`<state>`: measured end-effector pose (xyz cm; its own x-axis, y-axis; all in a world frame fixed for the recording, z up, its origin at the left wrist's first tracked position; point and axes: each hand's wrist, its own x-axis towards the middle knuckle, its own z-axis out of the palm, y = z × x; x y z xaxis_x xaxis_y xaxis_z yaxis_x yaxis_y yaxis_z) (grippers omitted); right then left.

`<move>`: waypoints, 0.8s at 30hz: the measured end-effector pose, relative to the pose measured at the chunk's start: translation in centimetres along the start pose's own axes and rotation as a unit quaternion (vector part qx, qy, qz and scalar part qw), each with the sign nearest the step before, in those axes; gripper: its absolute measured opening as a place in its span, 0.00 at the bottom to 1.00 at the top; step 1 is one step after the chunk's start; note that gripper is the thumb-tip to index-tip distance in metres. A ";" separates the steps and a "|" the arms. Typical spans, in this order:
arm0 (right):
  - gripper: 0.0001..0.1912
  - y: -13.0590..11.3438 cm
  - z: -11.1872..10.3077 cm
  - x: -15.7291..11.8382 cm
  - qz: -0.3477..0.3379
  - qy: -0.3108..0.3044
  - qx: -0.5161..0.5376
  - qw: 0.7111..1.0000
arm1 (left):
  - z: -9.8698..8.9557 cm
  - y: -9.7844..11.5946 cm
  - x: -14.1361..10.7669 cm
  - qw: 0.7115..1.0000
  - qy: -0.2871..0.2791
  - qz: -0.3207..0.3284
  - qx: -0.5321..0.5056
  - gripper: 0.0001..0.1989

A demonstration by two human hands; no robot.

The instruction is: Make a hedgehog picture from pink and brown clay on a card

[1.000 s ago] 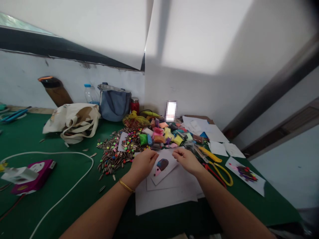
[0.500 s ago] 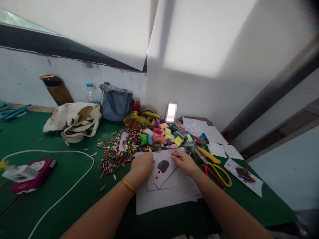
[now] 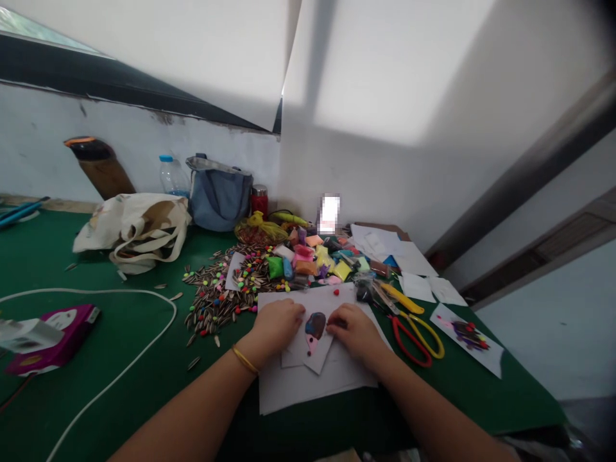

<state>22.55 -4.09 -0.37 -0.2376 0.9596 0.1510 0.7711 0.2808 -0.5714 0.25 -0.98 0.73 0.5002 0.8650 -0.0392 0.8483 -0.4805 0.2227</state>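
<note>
A hedgehog figure of modelling clay, with a brown and blue back and a pink snout, lies on a small white card. Under the card is a stack of larger white paper. My left hand, wearing a yellow bangle, rests on the paper with curled fingers at the card's upper left edge. At the card's right edge, beside the hedgehog's back, the fingers of my right hand are pinched together. A small red ball sits on the paper above the card.
Sunflower seeds mixed with coloured beads spread to the left. Behind the paper are bagged coloured clays. Red-and-yellow-handled scissors and a card with a finished-looking hedgehog lie right. A white cable crosses the left side.
The card has turned, its lower corner swinging right. My right hand has come down from the card's upper right to its right edge, and the red ball now lies uncovered on the paper.
</note>
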 end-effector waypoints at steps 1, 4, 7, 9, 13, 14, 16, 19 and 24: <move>0.01 0.0 0.2 -0.1 0.002 0.003 0.002 1.000 | 0.0 0.0 0.0 1.000 -0.002 -0.001 -0.003 0.13; 0.01 0.2 0.8 -0.1 0.001 0.010 0.006 1.000 | 0.0 -0.1 0.1 1.000 0.000 -0.002 -0.006 0.13; 0.02 0.3 1.0 -0.2 -0.004 0.009 0.007 1.000 | 0.1 -0.1 0.2 1.000 0.001 -0.001 -0.006 0.13; 0.02 0.3 0.9 -0.3 -0.008 0.009 0.006 1.000 | 0.1 -0.1 0.2 1.000 0.002 0.000 -0.007 0.13; 0.05 0.1 0.7 -0.4 -0.015 0.017 0.005 1.000 | 0.1 -0.1 0.1 1.000 0.004 0.001 -0.008 0.14; 0.06 0.1 0.8 -0.4 -0.015 0.020 0.004 1.000 | 0.1 -0.1 0.1 1.000 0.006 0.003 -0.008 0.14; 0.06 0.1 0.9 -0.4 -0.013 0.025 -0.003 1.000 | 0.1 -0.1 0.1 1.000 0.006 0.004 -0.007 0.13; 0.05 0.0 1.3 -0.2 -0.004 0.032 -0.029 0.999 | 0.2 -0.1 0.2 1.000 0.006 0.005 -0.003 0.13; 0.04 -0.2 1.6 -0.2 0.011 0.038 -0.063 0.997 | 0.1 0.0 0.2 1.000 0.003 0.002 -0.005 0.13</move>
<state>21.54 -4.35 -1.55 -0.1775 0.9630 0.2029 0.8453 0.2548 -0.4696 0.36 -0.85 0.60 0.5027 0.8638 -0.0331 0.8443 -0.4824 0.2335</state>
